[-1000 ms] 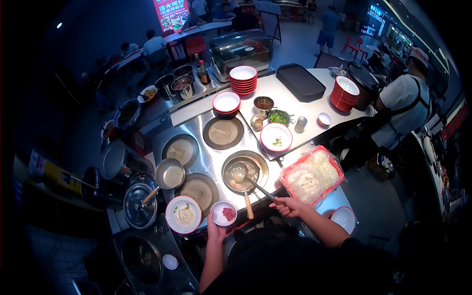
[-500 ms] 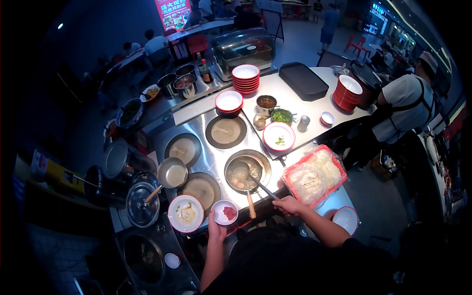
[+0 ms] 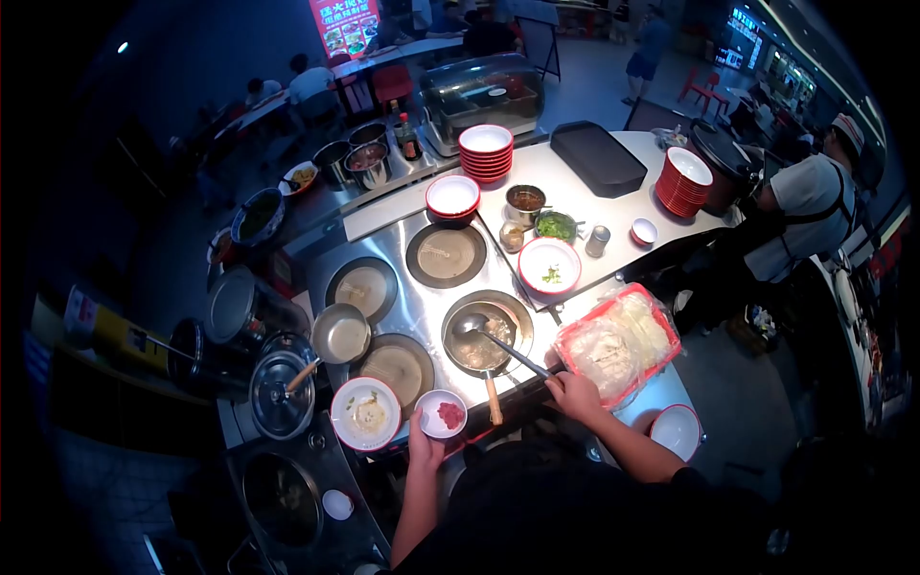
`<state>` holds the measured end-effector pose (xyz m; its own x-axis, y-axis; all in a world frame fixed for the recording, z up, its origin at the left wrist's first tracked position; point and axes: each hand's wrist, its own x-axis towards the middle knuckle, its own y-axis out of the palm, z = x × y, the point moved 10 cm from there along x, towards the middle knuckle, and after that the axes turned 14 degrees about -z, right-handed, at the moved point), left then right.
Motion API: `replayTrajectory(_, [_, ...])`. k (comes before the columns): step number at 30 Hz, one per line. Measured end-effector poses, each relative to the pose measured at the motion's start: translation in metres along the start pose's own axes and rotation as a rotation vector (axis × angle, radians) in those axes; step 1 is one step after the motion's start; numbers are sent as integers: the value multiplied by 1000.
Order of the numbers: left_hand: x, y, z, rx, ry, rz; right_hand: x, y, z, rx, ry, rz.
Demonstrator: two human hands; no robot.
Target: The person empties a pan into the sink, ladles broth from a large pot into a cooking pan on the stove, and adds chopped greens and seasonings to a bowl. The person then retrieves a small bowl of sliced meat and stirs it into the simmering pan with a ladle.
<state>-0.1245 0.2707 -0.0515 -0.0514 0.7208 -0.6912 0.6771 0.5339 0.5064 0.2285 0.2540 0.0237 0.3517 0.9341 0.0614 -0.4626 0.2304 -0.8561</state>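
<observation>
My left hand [image 3: 423, 444] is closed on the rim of a small white bowl [image 3: 431, 426] with a lump of raw red meat [image 3: 449, 415] in it. In my right hand [image 3: 576, 396] is the dark handle of a ladle [image 3: 471, 324], its head over the soup in a pot [image 3: 453, 353]. The pot sits on a burner, its wooden handle [image 3: 494, 401] pointing toward me. Left of the small bowl stands a red-rimmed bowl [image 3: 337, 420] with pale seasoning in it. Another red-rimmed bowl [image 3: 539, 278] beyond the pot holds chopped greens.
An empty saucepan [image 3: 341, 333] rests at the left among round burner plates [image 3: 447, 251]. Right of the pot lies a red tray [image 3: 661, 356] of plastic-wrapped noodles. Stacked bowls [image 3: 485, 158], sauce and herb containers line the counter. A co-worker [image 3: 810, 201] stands at the right.
The ladle's head has come up out of the soup and now shows dark above it. My right hand has shifted slightly right. My left hand still holds the small bowl.
</observation>
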Motion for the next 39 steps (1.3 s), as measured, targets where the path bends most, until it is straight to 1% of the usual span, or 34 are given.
replayTrajectory(2, [-1, 2, 0, 3, 2, 6, 2, -5, 7, -40, -62, -23])
replayTrajectory(6, [0, 5, 0, 5, 8, 21, 1, -16, 19, -36, -105, -57])
replayTrajectory(11, [5, 2, 5, 24, -1, 32, 2, -11, 16, 5, -156, -107])
replayTrajectory(17, [-1, 4, 5, 36, -2, 31, 4, -7, 14, -28, -129, -95])
replayTrajectory(20, [2, 1, 5, 26, 13, 27, 2, -11, 12, -31, -106, -52])
replayTrajectory(29, [-7, 2, 0, 11, 6, -8, -9, -25, 0, 19, -125, -142])
replayTrajectory(39, [-2, 8, 4, 30, -12, 41, -4, -3, 3, 16, -126, -115])
